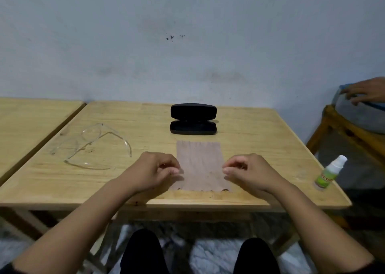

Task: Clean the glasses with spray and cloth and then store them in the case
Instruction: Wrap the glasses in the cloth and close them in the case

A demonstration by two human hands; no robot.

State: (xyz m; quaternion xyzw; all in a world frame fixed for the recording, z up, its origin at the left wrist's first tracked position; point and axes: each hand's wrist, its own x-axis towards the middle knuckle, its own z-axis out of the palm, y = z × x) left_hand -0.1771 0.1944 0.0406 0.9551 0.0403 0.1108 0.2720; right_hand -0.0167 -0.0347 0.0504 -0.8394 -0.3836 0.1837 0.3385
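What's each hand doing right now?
Left hand: fingers pinched at the left edge of the cloth; actual grip cannot be told.
Right hand: same at the right edge; cannot be told.

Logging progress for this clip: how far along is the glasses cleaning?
Done: only setup. The case lies open and empty at the back, and the cloth is spread flat. In hand: left hand and right hand sit at the cloth's side edges, fingers curled. Left: everything. The glasses lie untouched on the left, and the spray bottle lies at the right edge.
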